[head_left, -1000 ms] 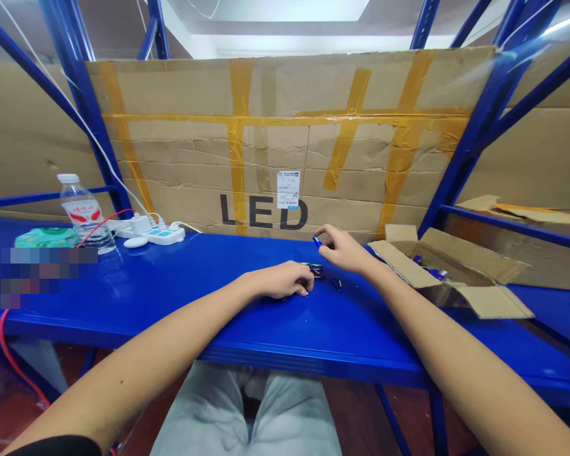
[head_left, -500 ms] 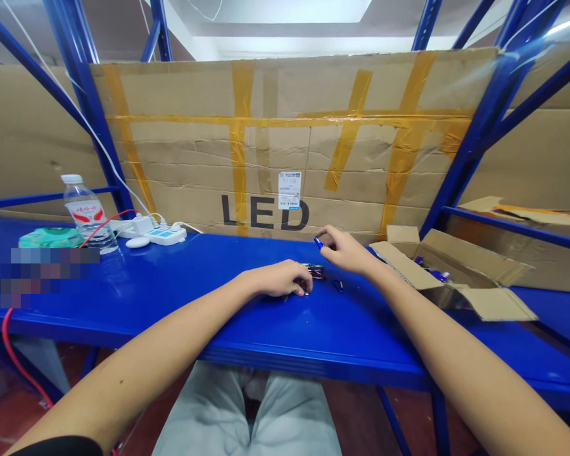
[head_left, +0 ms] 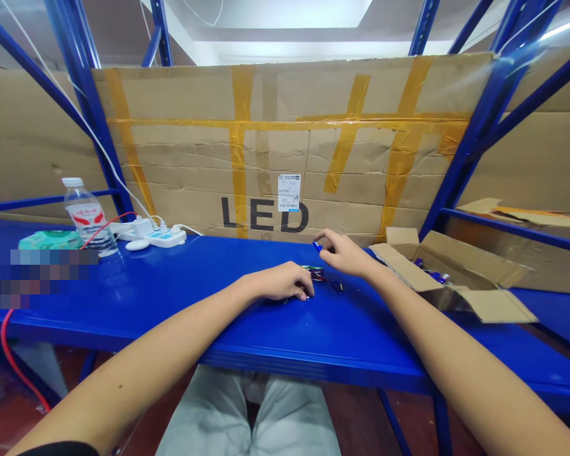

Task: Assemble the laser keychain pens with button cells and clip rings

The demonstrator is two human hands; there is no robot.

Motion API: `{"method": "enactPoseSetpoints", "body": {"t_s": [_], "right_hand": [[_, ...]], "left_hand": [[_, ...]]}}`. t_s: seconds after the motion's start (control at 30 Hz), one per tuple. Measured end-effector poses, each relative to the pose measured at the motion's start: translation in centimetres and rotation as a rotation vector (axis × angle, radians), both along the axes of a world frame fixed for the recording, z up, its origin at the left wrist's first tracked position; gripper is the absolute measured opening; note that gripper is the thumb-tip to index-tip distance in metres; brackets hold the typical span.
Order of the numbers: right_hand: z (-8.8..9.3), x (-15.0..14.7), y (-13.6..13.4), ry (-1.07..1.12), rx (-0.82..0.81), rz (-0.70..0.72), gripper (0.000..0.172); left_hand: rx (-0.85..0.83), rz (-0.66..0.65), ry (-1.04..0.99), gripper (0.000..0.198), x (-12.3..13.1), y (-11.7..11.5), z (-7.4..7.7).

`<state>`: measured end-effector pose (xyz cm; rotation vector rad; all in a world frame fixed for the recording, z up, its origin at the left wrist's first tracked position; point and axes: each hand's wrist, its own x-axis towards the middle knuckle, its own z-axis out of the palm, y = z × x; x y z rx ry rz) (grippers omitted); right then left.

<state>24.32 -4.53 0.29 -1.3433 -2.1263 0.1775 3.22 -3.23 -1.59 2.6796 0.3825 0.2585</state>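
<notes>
My right hand [head_left: 341, 252] is raised a little over the blue table [head_left: 171, 278], its fingers closed on a small blue cylinder [head_left: 317, 246]. My left hand [head_left: 289, 280] rests on the tabletop with curled fingers pointing down. Small shiny pieces show under its fingertips, too covered to name. Just beyond that hand lies a bunch of slim green, red and dark metallic pieces [head_left: 317, 273], partly hidden by the fingers. To the right of the bunch is a single dark loop shaped like a carabiner [head_left: 337, 288].
An open cardboard box [head_left: 475, 259] with several blue pieces in it stands on the right. At the left are a water bottle [head_left: 90, 218], a green packet [head_left: 50, 240] and a white power strip [head_left: 164, 237] with cables. A large taped carton [head_left: 194, 164] walls off the back.
The blue cylinder in my right hand has tilted slightly. My left hand stays nearly where it was, and the view has shifted a little.
</notes>
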Motion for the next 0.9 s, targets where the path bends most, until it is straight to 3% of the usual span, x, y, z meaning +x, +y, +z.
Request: {"method": "enactPoseSetpoints", "body": {"t_s": [0.27, 0.53, 0.9], "right_hand": [[-0.1, 0.0, -0.1, -0.006, 0.005, 0.008, 0.03], [0.1, -0.1, -0.1, -0.024, 0.014, -0.001, 0.03], [-0.1, 0.0, 0.0, -0.036, 0.027, 0.015, 0.031]], "left_hand": [[0.032, 0.062, 0.012, 0.01, 0.3, 0.0, -0.7], [0.113, 0.146, 0.092, 0.008, 0.0, -0.7, 0.3], [-0.038, 0.177, 0.111, 0.012, 0.1, -0.3, -0.2]]}}
